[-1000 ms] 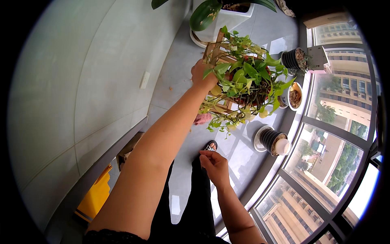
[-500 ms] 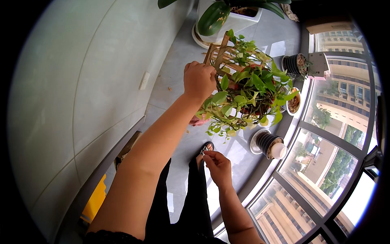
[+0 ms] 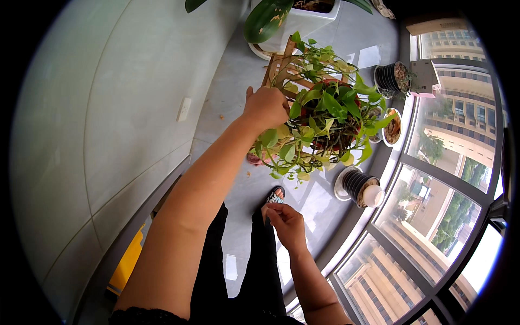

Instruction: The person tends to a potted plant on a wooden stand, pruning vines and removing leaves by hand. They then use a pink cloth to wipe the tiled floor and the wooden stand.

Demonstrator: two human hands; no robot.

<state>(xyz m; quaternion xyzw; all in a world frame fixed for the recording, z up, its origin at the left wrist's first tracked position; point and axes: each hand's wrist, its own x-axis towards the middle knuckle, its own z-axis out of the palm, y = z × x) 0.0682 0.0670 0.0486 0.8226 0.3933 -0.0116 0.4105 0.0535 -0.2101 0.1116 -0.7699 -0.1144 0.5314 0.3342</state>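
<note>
My left hand (image 3: 266, 108) reaches down to the left edge of a trailing green plant (image 3: 338, 111) in a reddish pot. Its fingers curl in among the leaves beside a wooden slatted stand (image 3: 280, 65); the fingertips are hidden, so whatever they grip does not show. Lower down, over my foot, my right hand (image 3: 288, 225) is held apart from the plant. Thumb and forefinger are pinched together there, and anything between them is too small to make out.
A white planter (image 3: 303, 27) with broad leaves stands beyond the stand. Along the window side are a dark striped pot (image 3: 388, 80), a white bowl-like pot (image 3: 391, 129) and another striped pot (image 3: 357, 188) with a white round object. A tiled wall (image 3: 141, 108) rises at left.
My left hand has shifted slightly, its fingers now lower among the leaves and its thumb side raised. The right hand has dropped slightly, still pinched. The view has moved a little.
</note>
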